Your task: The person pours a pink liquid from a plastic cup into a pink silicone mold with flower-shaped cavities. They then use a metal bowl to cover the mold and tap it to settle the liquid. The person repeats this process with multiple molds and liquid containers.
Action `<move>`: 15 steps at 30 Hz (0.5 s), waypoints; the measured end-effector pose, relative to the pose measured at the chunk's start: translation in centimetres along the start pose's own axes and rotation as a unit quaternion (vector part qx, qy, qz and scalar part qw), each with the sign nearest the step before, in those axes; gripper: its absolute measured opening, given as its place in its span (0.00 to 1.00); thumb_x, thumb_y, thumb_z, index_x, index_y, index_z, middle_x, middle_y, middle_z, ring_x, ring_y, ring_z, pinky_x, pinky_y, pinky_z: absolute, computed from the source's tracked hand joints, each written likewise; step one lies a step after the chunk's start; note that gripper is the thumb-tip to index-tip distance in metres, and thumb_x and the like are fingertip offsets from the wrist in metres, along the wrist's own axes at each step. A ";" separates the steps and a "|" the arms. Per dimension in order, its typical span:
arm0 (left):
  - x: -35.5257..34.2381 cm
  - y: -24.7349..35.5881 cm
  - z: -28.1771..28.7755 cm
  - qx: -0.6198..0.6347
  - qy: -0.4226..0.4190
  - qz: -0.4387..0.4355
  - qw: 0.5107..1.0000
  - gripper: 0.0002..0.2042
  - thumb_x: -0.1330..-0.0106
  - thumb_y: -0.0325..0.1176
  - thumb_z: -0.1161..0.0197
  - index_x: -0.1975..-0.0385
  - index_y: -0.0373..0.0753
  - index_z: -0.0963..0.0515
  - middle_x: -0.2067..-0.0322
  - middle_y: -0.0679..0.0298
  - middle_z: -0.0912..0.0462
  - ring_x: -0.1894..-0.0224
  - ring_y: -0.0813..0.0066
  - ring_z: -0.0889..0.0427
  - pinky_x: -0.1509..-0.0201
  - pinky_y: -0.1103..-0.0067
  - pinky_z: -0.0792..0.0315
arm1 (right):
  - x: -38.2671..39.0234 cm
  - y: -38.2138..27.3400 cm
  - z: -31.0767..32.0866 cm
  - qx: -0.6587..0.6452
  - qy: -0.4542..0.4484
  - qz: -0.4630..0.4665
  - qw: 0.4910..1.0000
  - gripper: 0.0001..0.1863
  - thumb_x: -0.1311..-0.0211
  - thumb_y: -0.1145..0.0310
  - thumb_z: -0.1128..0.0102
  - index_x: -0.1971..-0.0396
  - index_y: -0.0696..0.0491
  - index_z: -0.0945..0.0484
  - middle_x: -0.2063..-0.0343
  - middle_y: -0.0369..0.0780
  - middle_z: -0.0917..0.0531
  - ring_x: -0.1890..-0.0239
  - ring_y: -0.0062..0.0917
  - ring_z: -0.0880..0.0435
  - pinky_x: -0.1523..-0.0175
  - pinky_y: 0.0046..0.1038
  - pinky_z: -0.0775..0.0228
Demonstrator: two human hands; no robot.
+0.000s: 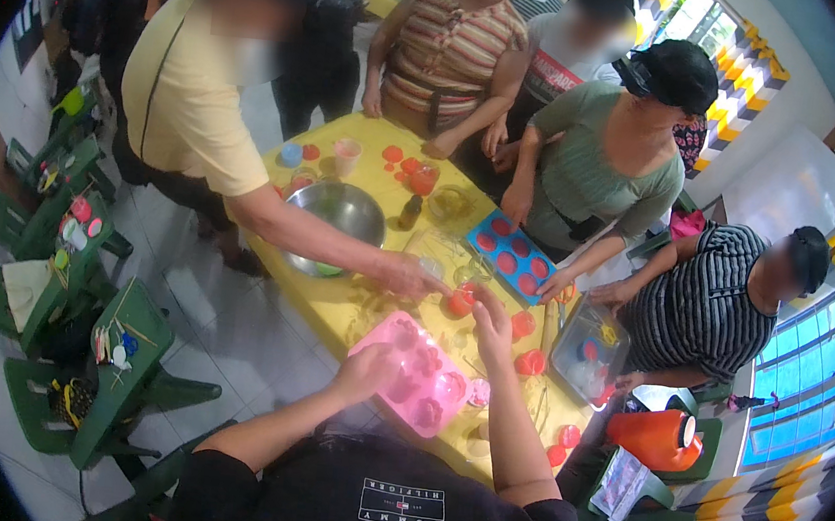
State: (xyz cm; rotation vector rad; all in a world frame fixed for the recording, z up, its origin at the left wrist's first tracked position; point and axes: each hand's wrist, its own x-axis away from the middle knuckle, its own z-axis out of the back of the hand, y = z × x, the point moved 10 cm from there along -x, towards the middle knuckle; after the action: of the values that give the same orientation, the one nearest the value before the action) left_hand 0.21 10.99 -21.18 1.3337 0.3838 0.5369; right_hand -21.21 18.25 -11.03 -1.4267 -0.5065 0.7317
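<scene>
A pink mold with several rounded cavities lies on the table's near side. At its left edge is my left hand, its fingers over the rim and blurred, so their grip is unclear. My right hand reaches past the mold with bent fingers against a small red cup, seemingly gripping its side. Just left of that cup, a co-worker's hand stretches in from the left with a finger toward it. Near this hand is a small clear cup.
A steel bowl stands on the yellow-covered table, beside a small dark bottle. Across from me, a person touches a blue mold with red-filled cavities. A clear plastic tub sits at the right edge. Several people surround the table.
</scene>
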 end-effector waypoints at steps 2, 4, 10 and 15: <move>0.2 0.2 0.1 0.015 0.005 0.023 1.000 0.19 0.40 0.28 0.41 0.50 0.32 0.33 0.56 0.59 0.25 0.57 0.77 0.25 0.52 0.81 0.31 | -0.5 -0.7 -1.2 0.069 -0.021 0.029 0.997 0.23 0.42 0.64 0.43 0.48 0.58 0.31 0.55 0.44 0.23 0.52 0.26 0.25 0.46 0.27 0.35; 0.3 -0.4 -0.3 0.029 -0.008 0.040 0.999 0.18 0.40 0.28 0.42 0.50 0.32 0.33 0.56 0.60 0.25 0.59 0.79 0.25 0.53 0.82 0.30 | -0.2 -1.1 -3.2 0.147 -0.054 0.026 0.987 0.23 0.43 0.66 0.43 0.49 0.59 0.31 0.58 0.43 0.21 0.56 0.25 0.23 0.49 0.27 0.33; 0.9 -0.7 -0.4 0.079 -0.004 -0.002 0.997 0.17 0.40 0.26 0.44 0.51 0.32 0.32 0.59 0.63 0.25 0.62 0.81 0.26 0.56 0.83 0.30 | 0.1 0.3 -4.3 0.237 -0.063 -0.002 0.970 0.21 0.48 0.67 0.42 0.53 0.58 0.28 0.70 0.44 0.20 0.69 0.25 0.20 0.62 0.27 0.29; 0.7 -0.9 0.0 0.067 -0.017 0.015 0.997 0.14 0.40 0.25 0.44 0.54 0.32 0.31 0.62 0.63 0.24 0.63 0.81 0.26 0.57 0.84 0.30 | -1.7 -0.7 -3.1 0.403 -0.047 -0.014 0.914 0.19 0.48 0.63 0.43 0.59 0.59 0.24 0.80 0.47 0.21 0.74 0.35 0.20 0.66 0.33 0.29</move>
State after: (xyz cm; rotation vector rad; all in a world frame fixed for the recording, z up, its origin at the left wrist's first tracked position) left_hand 0.90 11.26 -22.06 1.4779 0.3775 0.5195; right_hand -20.02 14.89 -10.48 -0.6099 -0.2397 0.8553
